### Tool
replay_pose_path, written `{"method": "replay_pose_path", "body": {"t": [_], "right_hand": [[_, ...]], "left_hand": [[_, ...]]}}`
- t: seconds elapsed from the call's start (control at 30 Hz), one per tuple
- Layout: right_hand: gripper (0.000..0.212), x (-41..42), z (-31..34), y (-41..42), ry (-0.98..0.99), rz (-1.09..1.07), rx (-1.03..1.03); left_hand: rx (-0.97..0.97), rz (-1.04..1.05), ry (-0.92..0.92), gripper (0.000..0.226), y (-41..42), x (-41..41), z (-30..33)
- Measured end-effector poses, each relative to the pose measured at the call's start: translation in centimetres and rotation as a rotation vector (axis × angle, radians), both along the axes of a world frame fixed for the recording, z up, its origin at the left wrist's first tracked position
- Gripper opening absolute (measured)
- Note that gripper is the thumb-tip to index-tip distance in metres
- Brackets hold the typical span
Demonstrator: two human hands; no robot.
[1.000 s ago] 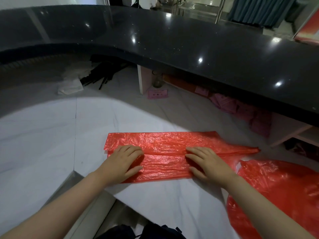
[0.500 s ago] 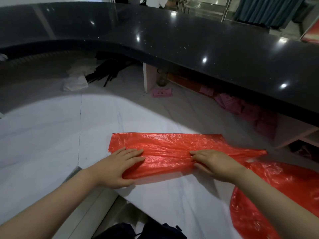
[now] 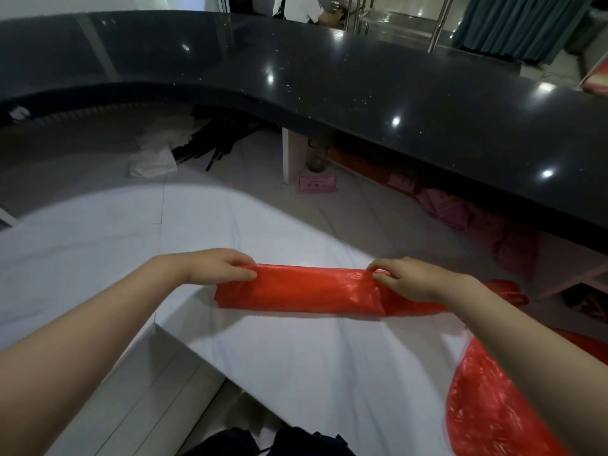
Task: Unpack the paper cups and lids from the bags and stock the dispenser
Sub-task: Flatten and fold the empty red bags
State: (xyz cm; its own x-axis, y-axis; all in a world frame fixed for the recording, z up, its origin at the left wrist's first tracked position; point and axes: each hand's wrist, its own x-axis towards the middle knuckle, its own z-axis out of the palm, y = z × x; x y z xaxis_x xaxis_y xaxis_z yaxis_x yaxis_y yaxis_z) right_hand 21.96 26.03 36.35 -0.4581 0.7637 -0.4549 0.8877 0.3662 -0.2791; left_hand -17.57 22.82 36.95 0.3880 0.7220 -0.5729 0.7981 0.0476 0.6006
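Both hands pinch the top fold of a folded red bag (image 3: 302, 291), the left hand (image 3: 217, 266) at its left end and the right hand (image 3: 406, 279) near its right end, thumbs and fingertips closed on the film. Behind, a dark curved counter (image 3: 329, 87) overhangs the white marble worktop (image 3: 312, 363) on which the bag rests, in front of the person. A second red bag (image 3: 487, 409) lies crumpled at the lower right edge of the worktop. Judging by its wrinkles and sheen, the film is light, limp and slippery, so it likely needs holding at both ends of a fold to keep its shape. No cups, lids or dispenser are visible.
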Motion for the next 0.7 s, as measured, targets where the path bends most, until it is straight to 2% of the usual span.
{"method": "replay_pose_path", "body": {"t": [0.07,0.17,0.3,0.43,0.57,0.63,0.7], "right_hand": [[0.035,-0.2,-0.2,0.3,-0.023,-0.028,0.019],[0.034,-0.6,-0.8,0.5,-0.079,-0.014,0.088],[0.030,-1.1,-1.4,0.9,-0.155,0.016,0.219],[0.029,-1.7,-2.1,1.0,-0.153,0.015,0.333],[0.026,-2.2,-3.0,0.7,-0.120,-0.003,0.407],[0.023,-2.3,-3.7,0.3,-0.084,-0.023,0.476],[0.020,-2.4,-4.4,-0.1,-0.109,-0.050,0.540]], "left_hand": [[0.144,0.068,0.087,0.018,0.5,-0.4,-0.3],[0.334,0.176,0.216,0.030,0.9,-0.7,-1.7],[0.504,0.164,0.296,0.028,1.0,-1.3,-3.4],[0.524,0.178,0.263,0.022,0.9,-1.1,-4.3],[0.546,0.197,0.236,0.029,0.5,-1.0,-5.2],[0.593,0.173,0.275,0.033,0.0,-0.9,-5.7],[0.744,0.124,0.384,0.036,-0.6,-0.5,-6.0]]}}
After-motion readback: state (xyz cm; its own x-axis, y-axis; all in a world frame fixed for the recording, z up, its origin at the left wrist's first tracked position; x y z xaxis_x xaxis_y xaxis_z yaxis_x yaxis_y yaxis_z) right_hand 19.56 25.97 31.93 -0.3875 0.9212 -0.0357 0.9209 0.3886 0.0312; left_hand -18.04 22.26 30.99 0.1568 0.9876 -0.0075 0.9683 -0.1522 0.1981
